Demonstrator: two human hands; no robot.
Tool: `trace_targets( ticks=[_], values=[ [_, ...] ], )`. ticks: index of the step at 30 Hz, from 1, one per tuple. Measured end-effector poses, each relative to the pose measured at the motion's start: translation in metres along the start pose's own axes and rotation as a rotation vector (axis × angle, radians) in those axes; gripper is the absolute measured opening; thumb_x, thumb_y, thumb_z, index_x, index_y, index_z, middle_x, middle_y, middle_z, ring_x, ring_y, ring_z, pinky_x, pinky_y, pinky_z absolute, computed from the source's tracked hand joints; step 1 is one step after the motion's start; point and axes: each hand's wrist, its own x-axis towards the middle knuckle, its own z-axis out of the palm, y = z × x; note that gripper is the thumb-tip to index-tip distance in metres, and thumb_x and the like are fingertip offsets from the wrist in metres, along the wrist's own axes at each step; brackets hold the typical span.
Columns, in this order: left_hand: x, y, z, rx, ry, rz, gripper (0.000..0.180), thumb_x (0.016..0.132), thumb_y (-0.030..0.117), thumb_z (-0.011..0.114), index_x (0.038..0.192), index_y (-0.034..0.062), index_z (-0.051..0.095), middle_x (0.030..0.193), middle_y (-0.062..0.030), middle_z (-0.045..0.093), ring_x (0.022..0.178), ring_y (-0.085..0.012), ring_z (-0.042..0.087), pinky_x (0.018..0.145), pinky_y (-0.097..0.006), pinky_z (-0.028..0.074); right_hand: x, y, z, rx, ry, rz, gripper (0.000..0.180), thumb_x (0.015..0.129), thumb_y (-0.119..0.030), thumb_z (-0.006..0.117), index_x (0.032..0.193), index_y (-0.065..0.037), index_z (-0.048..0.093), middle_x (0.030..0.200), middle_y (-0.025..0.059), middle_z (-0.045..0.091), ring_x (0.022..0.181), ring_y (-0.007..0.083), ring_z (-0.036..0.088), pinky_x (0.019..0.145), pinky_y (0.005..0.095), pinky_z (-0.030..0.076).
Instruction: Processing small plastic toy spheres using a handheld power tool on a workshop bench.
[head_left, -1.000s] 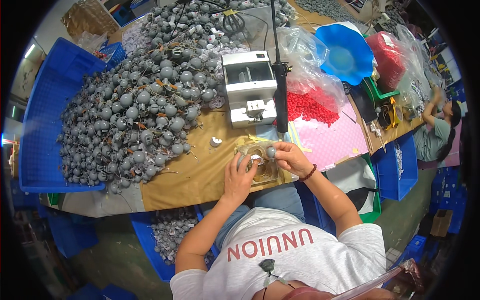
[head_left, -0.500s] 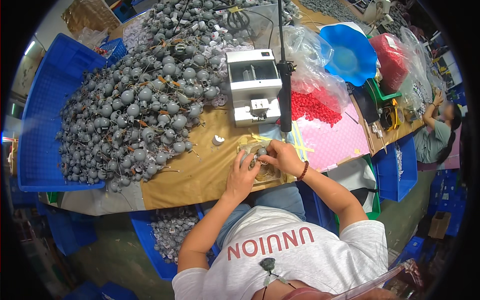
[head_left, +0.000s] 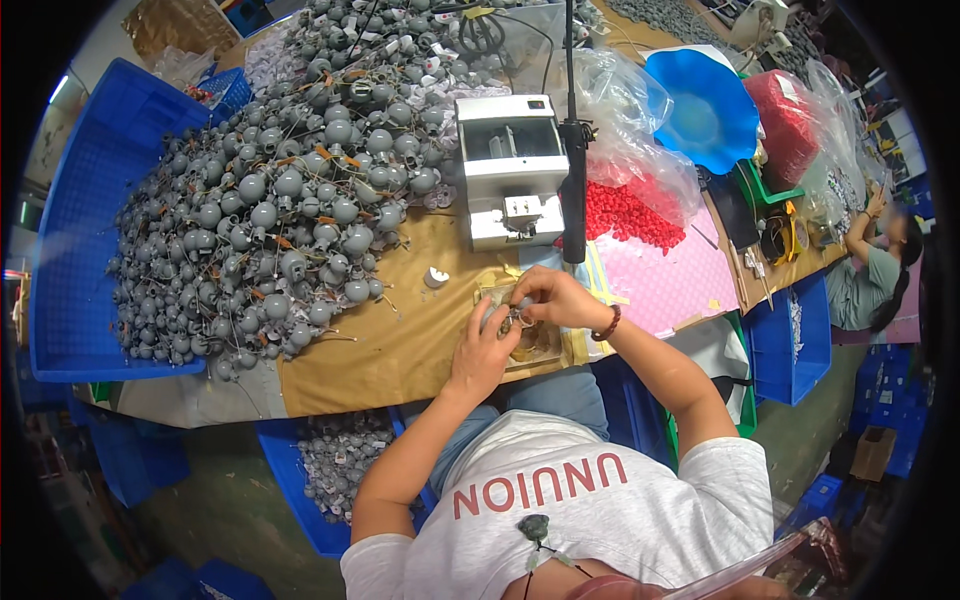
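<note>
My left hand [head_left: 482, 352] and my right hand [head_left: 552, 298] meet over the brown table [head_left: 400, 345] near its front edge. Together they grip a small grey round part [head_left: 503, 318] between the fingertips, above a small yellowish tray [head_left: 540, 345]. My right wrist wears a bead bracelet. A small white cap [head_left: 436, 277] lies on the table just left of my hands. Behind my hands stands a white box-shaped machine [head_left: 510, 170].
A big heap of grey round parts [head_left: 280, 210] fills the left of the table, beside a blue crate [head_left: 75, 220]. Red beads [head_left: 625, 212] in clear bags, a pink mat [head_left: 670, 280], a black pole [head_left: 572, 150] and a blue bowl [head_left: 705, 105] lie right. Another person [head_left: 880, 270] works at far right.
My hands stay together at the same spot over the tray, with the fingers shifting slightly on the grey part. My head view has tilted a little.
</note>
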Motion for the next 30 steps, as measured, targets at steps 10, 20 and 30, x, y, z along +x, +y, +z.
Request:
trace_targets(
  ticks=[10, 20, 30],
  values=[
    [-0.001, 0.0, 0.002, -0.002, -0.008, -0.014, 0.028, 0.084, 0.007, 0.066, 0.111, 0.0136, 0.072, 0.136, -0.0103, 0.054, 0.14, -0.0378, 0.041, 0.103, -0.046, 0.051, 0.013, -0.016, -0.015, -0.283, -0.172, -0.221, 0.027, 0.075, 0.002, 0.078, 0.101, -0.006, 0.076, 0.109, 0.0099, 0.07, 0.101, 0.0308, 0.066, 0.086, 0.0375, 0.056],
    [0.0, -0.001, 0.0, -0.025, -0.01, -0.031, 0.031, 0.081, 0.008, 0.07, 0.111, 0.013, 0.07, 0.135, -0.0119, 0.053, 0.138, -0.0383, 0.043, 0.108, -0.049, 0.045, 0.001, -0.022, 0.002, -0.417, -0.073, -0.011, 0.03, 0.078, -0.008, 0.081, 0.107, -0.012, 0.075, 0.113, 0.0111, 0.065, 0.115, 0.0356, 0.06, 0.093, 0.0435, 0.052],
    [0.032, 0.014, -0.001, -0.037, -0.003, -0.168, 0.042, 0.08, 0.015, 0.076, 0.12, 0.0084, 0.064, 0.115, -0.0101, 0.064, 0.122, -0.0344, 0.055, 0.103, -0.048, 0.042, -0.001, -0.025, -0.002, -0.442, 0.09, -0.072, 0.06, 0.079, -0.011, 0.08, 0.134, -0.008, 0.058, 0.123, 0.0154, 0.061, 0.114, 0.0374, 0.06, 0.093, 0.0459, 0.051]
  ],
)
